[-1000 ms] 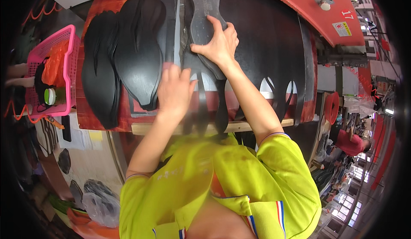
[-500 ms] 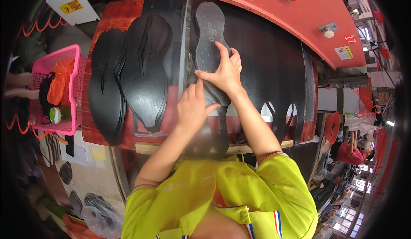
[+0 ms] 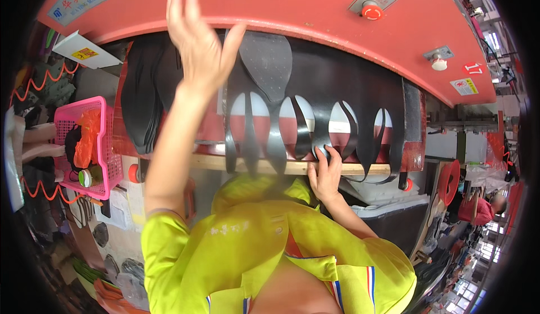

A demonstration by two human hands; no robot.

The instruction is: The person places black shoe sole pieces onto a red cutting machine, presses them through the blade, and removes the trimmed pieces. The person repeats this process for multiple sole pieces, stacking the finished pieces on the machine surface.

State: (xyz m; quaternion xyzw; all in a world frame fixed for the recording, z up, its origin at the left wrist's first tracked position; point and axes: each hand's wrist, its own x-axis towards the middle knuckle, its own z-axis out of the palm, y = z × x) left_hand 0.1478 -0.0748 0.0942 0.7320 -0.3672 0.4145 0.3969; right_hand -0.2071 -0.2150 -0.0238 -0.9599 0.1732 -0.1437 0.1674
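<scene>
My left hand [image 3: 199,44] is raised in front of the red machine, its fingers apart and nothing in it. Below and right of it, a dark grey sole-shaped piece [image 3: 267,61] lies on a black sheet [image 3: 332,66], its narrow end toward me. The sheet's near side has several pointed cut-outs, with strips between them reaching the table's front edge. There my right hand [image 3: 326,173] rests its spread fingertips on one strip. A stack of black sole-shaped pieces [image 3: 140,95] lies at the left, partly hidden by my left forearm.
The red machine beam [image 3: 315,5] spans the far side, bearing a red push button [image 3: 372,11] and a pale knob [image 3: 439,64]. A pink basket [image 3: 104,145] with an orange bag stands left. A wooden strip [image 3: 253,165] edges the table. Another person sits far right.
Both hands have come off the grey sole-shaped piece. My left hand has swung up to the far left; my right has drawn back to the near edge. The view has shifted too.
</scene>
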